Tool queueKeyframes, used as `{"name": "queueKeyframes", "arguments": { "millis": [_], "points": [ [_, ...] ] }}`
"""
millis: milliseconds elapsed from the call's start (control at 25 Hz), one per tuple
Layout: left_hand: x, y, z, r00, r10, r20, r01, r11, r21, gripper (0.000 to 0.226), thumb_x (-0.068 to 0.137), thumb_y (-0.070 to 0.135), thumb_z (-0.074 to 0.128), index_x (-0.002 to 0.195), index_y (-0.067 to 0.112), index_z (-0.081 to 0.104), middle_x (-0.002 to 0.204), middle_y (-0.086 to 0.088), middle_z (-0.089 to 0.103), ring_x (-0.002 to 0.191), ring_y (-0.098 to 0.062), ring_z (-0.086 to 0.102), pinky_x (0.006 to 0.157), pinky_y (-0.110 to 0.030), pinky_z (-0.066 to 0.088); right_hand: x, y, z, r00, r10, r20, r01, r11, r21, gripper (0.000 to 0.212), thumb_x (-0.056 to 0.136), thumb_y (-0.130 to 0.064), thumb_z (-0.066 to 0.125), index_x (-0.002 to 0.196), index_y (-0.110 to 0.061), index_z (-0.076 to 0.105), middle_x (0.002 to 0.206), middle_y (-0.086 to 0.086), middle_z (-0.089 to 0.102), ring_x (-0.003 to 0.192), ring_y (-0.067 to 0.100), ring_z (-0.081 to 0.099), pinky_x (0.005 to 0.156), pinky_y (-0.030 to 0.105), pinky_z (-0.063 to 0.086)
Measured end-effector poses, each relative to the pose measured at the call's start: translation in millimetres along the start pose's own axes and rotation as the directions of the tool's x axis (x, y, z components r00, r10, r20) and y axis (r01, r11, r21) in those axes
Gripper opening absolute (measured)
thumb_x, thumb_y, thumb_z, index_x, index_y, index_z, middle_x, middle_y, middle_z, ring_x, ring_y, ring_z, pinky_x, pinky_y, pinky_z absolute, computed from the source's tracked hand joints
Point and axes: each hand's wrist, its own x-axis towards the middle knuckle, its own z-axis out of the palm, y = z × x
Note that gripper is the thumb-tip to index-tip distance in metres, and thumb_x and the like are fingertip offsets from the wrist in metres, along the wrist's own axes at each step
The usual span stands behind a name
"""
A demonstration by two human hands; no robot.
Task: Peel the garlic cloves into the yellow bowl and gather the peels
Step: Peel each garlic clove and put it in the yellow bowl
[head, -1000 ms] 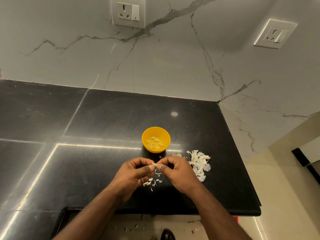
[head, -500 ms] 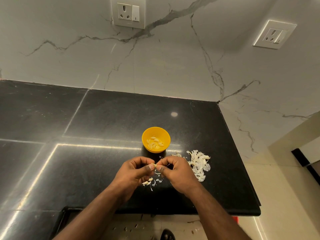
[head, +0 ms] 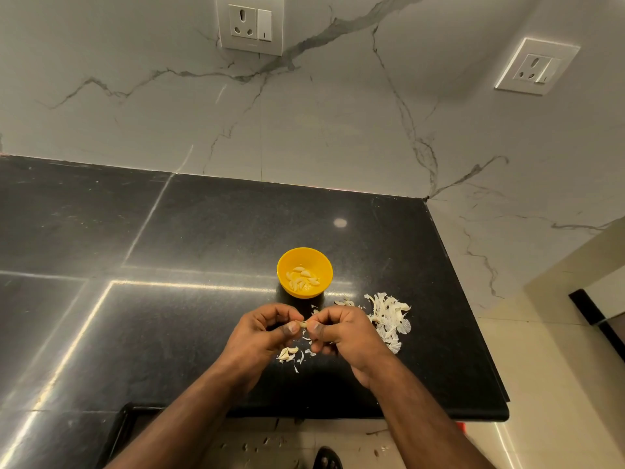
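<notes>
Here the left hand [head: 262, 333] has its fingers curled in, thumb and forefinger pinching one end of a garlic clove [head: 302, 323] held above the black counter [head: 203, 231]. Under it lie a few loose cloves and scraps [head: 288, 354]; a careless wrist could brush these off the front edge, where bits already dot the floor. The right hand [head: 341, 333] is curled as well, its thumb and fingertip nipping the clove's other end. A slick clove could squirt out of so small a pinch and miss the yellow bowl [head: 304, 271], which sits just beyond the hands with peeled cloves inside. Further right, the peel pile [head: 389, 319] rests near the counter's side edge, and a sweeping sleeve or draught would probably scatter it.
</notes>
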Motion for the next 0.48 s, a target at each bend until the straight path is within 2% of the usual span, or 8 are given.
{"name": "queueKeyframes", "arguments": {
  "millis": [160, 280, 480],
  "points": [
    [-0.2, 1.7, 0.9, 0.999, -0.022, -0.023, 0.019, 0.992, -0.125, 0.015, 0.085, 0.007, 0.071, 0.099, 0.008, 0.074, 0.094, -0.013, 0.073, 0.088, -0.023, 0.068, 0.083, -0.038, 0.054, -1.1, 2.3, 2.7, 1.0, -0.018, -0.023, 0.019, 0.998, 0.056, 0.006, 0.091, -0.007, 0.07, 0.093, -0.004, 0.074, 0.068, 0.003, 0.068, 0.062, 0.013, 0.062, 0.056, 0.021, 0.047],
    [-0.2, 4.2, 1.9, 0.998, -0.055, -0.035, 0.045, 0.969, -0.242, 0.031, 0.076, 0.011, 0.074, 0.105, 0.001, 0.068, 0.093, -0.014, 0.073, 0.085, -0.022, 0.071, 0.078, -0.032, 0.056, -0.8, 2.5, 3.7, 0.989, -0.137, -0.058, 0.134, 0.99, -0.041, 0.007, 0.09, -0.008, 0.072, 0.091, -0.012, 0.077, 0.071, 0.002, 0.072, 0.065, 0.014, 0.063, 0.06, 0.024, 0.052],
    [-1.8, 5.8, 0.8, 0.995, -0.093, -0.036, 0.078, 0.953, -0.294, 0.028, 0.077, 0.012, 0.073, 0.102, 0.001, 0.068, 0.096, -0.018, 0.074, 0.086, -0.025, 0.072, 0.077, -0.031, 0.057, -1.1, 1.8, 3.4, 0.972, -0.232, -0.031, 0.223, 0.96, -0.171, 0.015, 0.088, -0.01, 0.074, 0.09, -0.025, 0.078, 0.081, -0.002, 0.076, 0.072, 0.009, 0.068, 0.068, 0.022, 0.055]
  ]
}}
